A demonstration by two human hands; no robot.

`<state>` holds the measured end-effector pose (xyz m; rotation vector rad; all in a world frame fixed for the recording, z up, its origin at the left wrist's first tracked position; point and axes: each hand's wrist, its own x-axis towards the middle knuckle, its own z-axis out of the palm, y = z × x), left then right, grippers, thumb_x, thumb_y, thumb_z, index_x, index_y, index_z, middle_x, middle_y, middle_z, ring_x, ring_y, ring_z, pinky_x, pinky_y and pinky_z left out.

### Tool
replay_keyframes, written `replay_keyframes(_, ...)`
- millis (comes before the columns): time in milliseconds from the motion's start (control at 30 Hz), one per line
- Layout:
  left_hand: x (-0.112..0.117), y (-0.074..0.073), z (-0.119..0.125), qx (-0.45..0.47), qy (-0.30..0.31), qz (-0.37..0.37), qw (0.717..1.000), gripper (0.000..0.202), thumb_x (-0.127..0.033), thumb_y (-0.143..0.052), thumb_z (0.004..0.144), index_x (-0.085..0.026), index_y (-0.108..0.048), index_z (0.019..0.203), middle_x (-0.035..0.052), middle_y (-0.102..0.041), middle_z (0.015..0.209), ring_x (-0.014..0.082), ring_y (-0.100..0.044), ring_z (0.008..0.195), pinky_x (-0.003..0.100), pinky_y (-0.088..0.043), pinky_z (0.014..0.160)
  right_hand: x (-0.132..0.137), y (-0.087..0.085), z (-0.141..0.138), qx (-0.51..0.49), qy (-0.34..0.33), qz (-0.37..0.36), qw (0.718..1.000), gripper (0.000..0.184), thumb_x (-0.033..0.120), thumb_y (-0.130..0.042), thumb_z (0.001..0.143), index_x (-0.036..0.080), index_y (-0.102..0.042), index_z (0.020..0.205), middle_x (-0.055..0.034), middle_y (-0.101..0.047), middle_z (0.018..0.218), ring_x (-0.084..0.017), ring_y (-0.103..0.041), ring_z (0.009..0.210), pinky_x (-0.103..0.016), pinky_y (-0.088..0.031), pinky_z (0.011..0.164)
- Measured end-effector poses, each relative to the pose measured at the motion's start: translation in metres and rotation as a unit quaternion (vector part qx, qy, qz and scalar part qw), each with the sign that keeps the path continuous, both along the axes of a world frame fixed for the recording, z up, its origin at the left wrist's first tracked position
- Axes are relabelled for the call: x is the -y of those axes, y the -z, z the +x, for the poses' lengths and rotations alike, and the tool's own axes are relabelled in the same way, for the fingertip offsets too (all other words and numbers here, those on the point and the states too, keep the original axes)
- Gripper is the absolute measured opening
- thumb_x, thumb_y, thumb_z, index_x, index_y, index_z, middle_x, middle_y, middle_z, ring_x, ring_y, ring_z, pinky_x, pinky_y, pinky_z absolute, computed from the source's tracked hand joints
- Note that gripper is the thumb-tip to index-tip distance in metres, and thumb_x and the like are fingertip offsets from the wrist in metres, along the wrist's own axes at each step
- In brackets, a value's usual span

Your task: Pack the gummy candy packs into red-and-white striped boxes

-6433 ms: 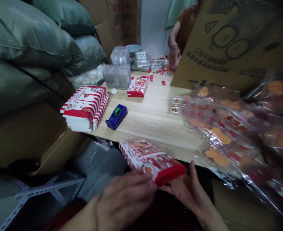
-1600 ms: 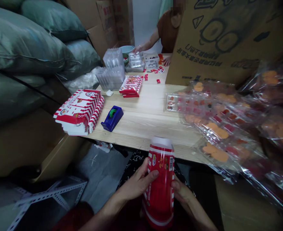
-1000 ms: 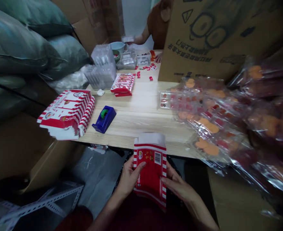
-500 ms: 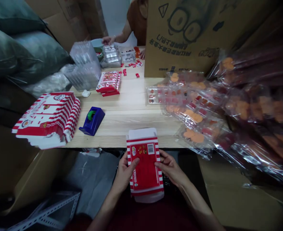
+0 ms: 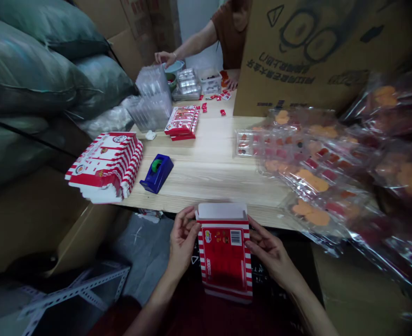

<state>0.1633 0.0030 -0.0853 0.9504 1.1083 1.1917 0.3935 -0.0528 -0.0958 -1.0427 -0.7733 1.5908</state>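
I hold a red and white striped carton [image 5: 225, 254] below the near edge of the wooden table [image 5: 209, 172], printed back side up with its white top flap standing open. My left hand [image 5: 181, 238] grips the carton's upper left edge with curled fingers. My right hand [image 5: 271, 249] presses its fingers against the right edge. A stack of flat cartons of the same kind [image 5: 106, 165] lies at the table's left end. A blue tape dispenser [image 5: 156, 172] sits beside that stack.
Clear blister packs of red and orange sweets [image 5: 311, 168] are heaped on the right. A large brown cardboard box [image 5: 318, 56] stands behind them. Filled cartons [image 5: 182, 122], clear trays [image 5: 152, 100] and another person's hands [image 5: 166, 57] are at the far end. Grey sacks [image 5: 34, 70] lie left.
The carton has gone from a clear-window side facing up to its printed back facing me, now held flat with the top flap open. Both hands moved to its upper edges.
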Motion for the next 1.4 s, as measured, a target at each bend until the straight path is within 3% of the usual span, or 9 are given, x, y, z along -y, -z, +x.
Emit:
replay_keyframes(300, -0.004, 0.006, -0.009, -0.088, 0.019, 0.020, 0.996, 0.025, -0.036, -0.074, 0.089, -0.021, -0.076, 0.109, 0.0076, -0.073, 0.121, 0.0205, -0.071, 0.100, 0.029, -0.055, 0.087, 0.003, -0.009, 0.000, 0.051, -0.029, 0.048, 0.997, 0.050, 0.032, -0.066, 0.098, 0.037, -0.050, 0.146, -0.0066, -0.056, 0.152, -0.025, -0.060, 0.132, -0.049, -0.044, 0.116)
replay_keyframes(500, -0.008, -0.001, -0.023, -0.145, 0.126, 0.025, 0.981, 0.020, -0.038, -0.069, 0.094, -0.018, -0.074, 0.097, 0.0041, -0.071, 0.093, 0.0173, -0.065, 0.083, 0.025, -0.049, 0.075, -0.012, -0.009, 0.002, 0.096, 0.012, 0.069, 0.993, 0.010, 0.034, -0.072, 0.094, 0.029, -0.070, 0.102, -0.0025, -0.070, 0.114, -0.018, -0.068, 0.104, -0.032, -0.055, 0.094)
replay_keyframes(700, -0.019, 0.011, -0.020, -0.163, 0.126, 0.024, 0.978, 0.024, -0.037, -0.069, 0.094, -0.016, -0.067, 0.082, -0.0005, -0.063, 0.076, 0.0122, -0.055, 0.070, 0.022, -0.042, 0.068, -0.043, -0.002, 0.004, 0.134, 0.025, 0.041, 0.990, 0.023, 0.040, -0.084, 0.082, 0.022, -0.071, 0.078, -0.0015, -0.071, 0.087, -0.016, -0.066, 0.080, -0.029, -0.054, 0.074)
replay_keyframes(833, -0.022, 0.017, -0.011, -0.054, 0.098, 0.007, 0.994, 0.022, -0.036, -0.074, 0.091, -0.021, -0.065, 0.105, -0.0008, -0.069, 0.085, 0.0130, -0.064, 0.077, 0.022, -0.048, 0.073, -0.048, 0.001, 0.007, 0.141, 0.032, 0.039, 0.989, 0.024, 0.037, -0.087, 0.079, 0.021, -0.071, 0.071, 0.0002, -0.069, 0.075, -0.013, -0.061, 0.068, -0.025, -0.050, 0.064)
replay_keyframes(900, -0.023, 0.017, -0.009, 0.015, 0.104, -0.012, 0.994, 0.046, -0.034, -0.075, 0.090, -0.028, -0.055, 0.131, 0.0012, -0.075, 0.098, 0.0155, -0.070, 0.086, 0.026, -0.052, 0.080, -0.047, 0.003, 0.006, 0.132, 0.048, 0.037, 0.989, 0.021, 0.036, -0.089, 0.077, 0.023, -0.072, 0.077, 0.0012, -0.069, 0.074, -0.013, -0.063, 0.068, -0.024, -0.051, 0.065)
replay_keyframes(1033, -0.028, 0.016, -0.007, 0.065, 0.175, -0.043, 0.981, 0.049, -0.034, -0.071, 0.093, -0.023, -0.060, 0.140, 0.0103, -0.074, 0.125, 0.0239, -0.071, 0.112, 0.035, -0.052, 0.098, -0.047, 0.005, 0.006, 0.042, 0.027, 0.014, 0.999, 0.064, 0.035, -0.085, 0.082, 0.044, -0.057, 0.139, 0.0009, -0.078, 0.102, -0.018, -0.073, 0.087, -0.035, -0.058, 0.083)
replay_keyframes(1100, -0.031, 0.017, -0.007, 0.076, 0.188, -0.049, 0.978, 0.036, -0.032, -0.071, 0.092, -0.020, -0.071, 0.127, 0.0118, -0.072, 0.131, 0.0278, -0.068, 0.119, 0.038, -0.051, 0.103, -0.048, 0.005, 0.009, 0.024, -0.018, 0.004, 1.000, 0.070, 0.035, -0.082, 0.085, 0.044, -0.051, 0.147, -0.0014, -0.079, 0.113, -0.020, -0.074, 0.096, -0.040, -0.056, 0.094)
replay_keyframes(1233, -0.037, 0.018, -0.011, 0.032, 0.199, -0.007, 0.980, 0.021, -0.026, -0.071, 0.091, -0.021, -0.080, 0.109, 0.0106, -0.073, 0.132, 0.0300, -0.063, 0.130, 0.045, -0.045, 0.113, -0.052, 0.009, 0.014, 0.088, -0.061, 0.020, 0.994, 0.028, 0.041, -0.080, 0.086, 0.029, -0.079, 0.111, -0.0066, -0.081, 0.113, -0.024, -0.074, 0.103, -0.041, -0.055, 0.099)
replay_keyframes(1400, -0.041, 0.013, -0.020, -0.055, 0.272, 0.043, 0.960, 0.026, -0.031, -0.067, 0.094, -0.025, -0.079, 0.117, 0.0083, -0.071, 0.136, 0.0292, -0.062, 0.133, 0.048, -0.042, 0.117, -0.050, 0.016, 0.014, 0.138, -0.015, 0.060, 0.988, 0.020, 0.046, -0.079, 0.086, 0.029, -0.083, 0.095, -0.0067, -0.081, 0.114, -0.027, -0.072, 0.114, -0.044, -0.052, 0.104)
